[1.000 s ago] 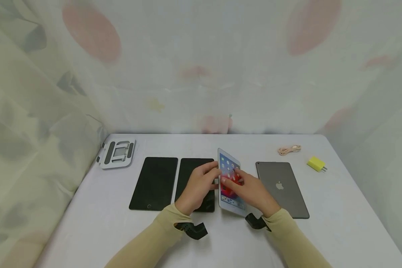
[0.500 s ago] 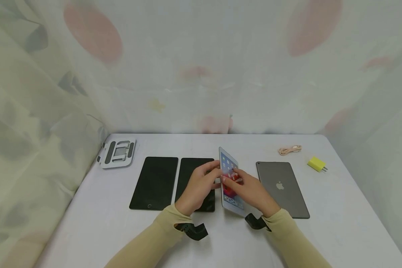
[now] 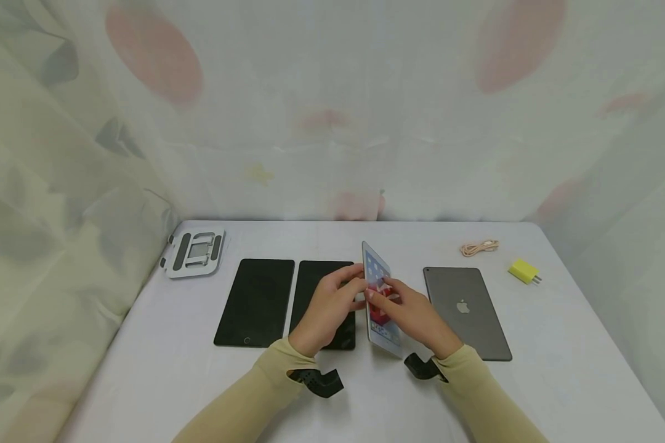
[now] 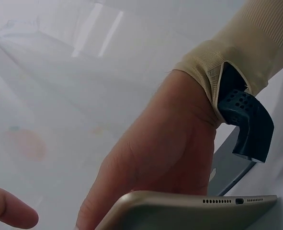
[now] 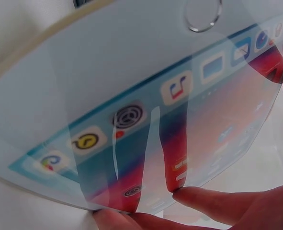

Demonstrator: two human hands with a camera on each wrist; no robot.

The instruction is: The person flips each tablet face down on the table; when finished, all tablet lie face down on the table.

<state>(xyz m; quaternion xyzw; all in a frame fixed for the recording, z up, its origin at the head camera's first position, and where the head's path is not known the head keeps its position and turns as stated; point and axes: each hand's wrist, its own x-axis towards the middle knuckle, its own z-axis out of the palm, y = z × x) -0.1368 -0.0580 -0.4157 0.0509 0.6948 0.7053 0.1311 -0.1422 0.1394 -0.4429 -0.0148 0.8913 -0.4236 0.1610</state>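
Observation:
A white tablet (image 3: 381, 311) with a lit screen stands tilted between the two hands. My left hand (image 3: 328, 307) grips it at its left edge, beside the back. My right hand (image 3: 418, 315) is on the screen side, its thumb at the left edge and a finger on the screen. In the left wrist view, my right hand (image 4: 155, 139) is beyond the tablet (image 4: 179, 211). The right wrist view shows the tablet's screen (image 5: 213, 115) close up, with fingers (image 5: 213, 203) touching its edge and reflections in the glass.
Left of the hands lie a black tablet (image 3: 257, 301) and another black tablet (image 3: 313, 277), partly under my left hand. A grey tablet (image 3: 462, 307) lies face down at right. Farther back are a silver stand (image 3: 184, 255), a coiled cable (image 3: 479, 247) and a yellow charger (image 3: 523, 269).
The white tablet has turned, so its screen appears narrower and more edge-on. My right hand has shifted slightly left with it; my left hand has hardly moved.

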